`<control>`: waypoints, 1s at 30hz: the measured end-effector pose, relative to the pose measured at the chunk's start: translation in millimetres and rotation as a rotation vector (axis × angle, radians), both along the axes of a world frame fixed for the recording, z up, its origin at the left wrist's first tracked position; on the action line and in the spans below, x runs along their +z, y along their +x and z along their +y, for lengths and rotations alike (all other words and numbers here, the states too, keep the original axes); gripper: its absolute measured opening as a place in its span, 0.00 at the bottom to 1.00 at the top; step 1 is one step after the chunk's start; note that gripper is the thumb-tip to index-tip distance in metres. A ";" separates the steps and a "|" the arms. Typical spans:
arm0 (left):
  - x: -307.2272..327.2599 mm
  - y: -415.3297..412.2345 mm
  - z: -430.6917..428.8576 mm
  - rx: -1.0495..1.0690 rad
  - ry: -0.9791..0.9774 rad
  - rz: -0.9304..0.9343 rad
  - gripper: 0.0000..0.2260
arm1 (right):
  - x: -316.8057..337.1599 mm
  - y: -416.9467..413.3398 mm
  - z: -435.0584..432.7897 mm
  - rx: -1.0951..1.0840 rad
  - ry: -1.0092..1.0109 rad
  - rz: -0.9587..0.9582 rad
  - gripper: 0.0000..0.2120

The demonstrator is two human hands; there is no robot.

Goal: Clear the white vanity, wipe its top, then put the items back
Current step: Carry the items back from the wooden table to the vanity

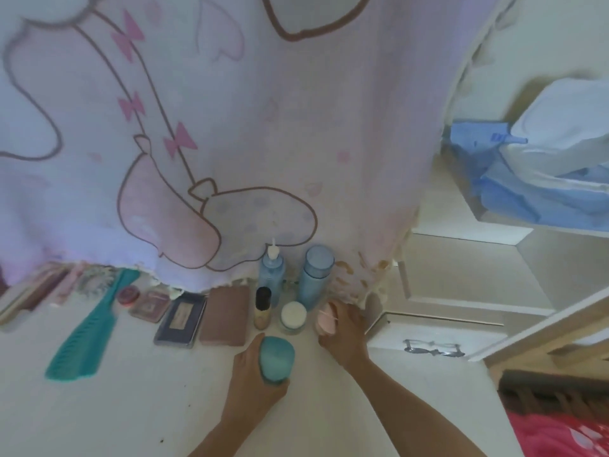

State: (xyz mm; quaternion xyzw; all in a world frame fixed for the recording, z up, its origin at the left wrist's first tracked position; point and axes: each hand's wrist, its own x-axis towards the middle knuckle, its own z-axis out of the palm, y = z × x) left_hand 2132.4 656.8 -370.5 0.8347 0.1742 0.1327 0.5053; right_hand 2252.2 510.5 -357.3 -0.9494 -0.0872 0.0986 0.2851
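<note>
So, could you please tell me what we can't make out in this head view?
- Labels on the navy palette and pump bottle: too blurred to read.
- The mirror or wall behind: hidden by the draped pink cloth.
- The pink item: largely covered by the right hand.
- Left hand grip: fingers hidden behind the teal brush.

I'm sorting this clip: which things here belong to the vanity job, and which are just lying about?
Job: vanity top; teal brush in left hand; pink item in right hand; teal comb; blue bottles; palettes.
Lying about: cartoon cloth; blue packs.
</note>
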 end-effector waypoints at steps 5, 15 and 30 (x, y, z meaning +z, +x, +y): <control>4.5 3.8 -13.5 0.035 0.003 0.159 0.39 | -20.1 8.3 -1.2 -0.048 0.070 -0.016 0.32; 8.9 20.5 -62.3 -0.066 0.065 0.147 0.35 | -4.3 -32.8 -53.6 0.259 -0.018 -0.008 0.36; 5.4 44.0 -91.1 -0.190 0.137 0.270 0.45 | 20.5 -64.6 -116.6 0.050 -0.120 0.106 0.26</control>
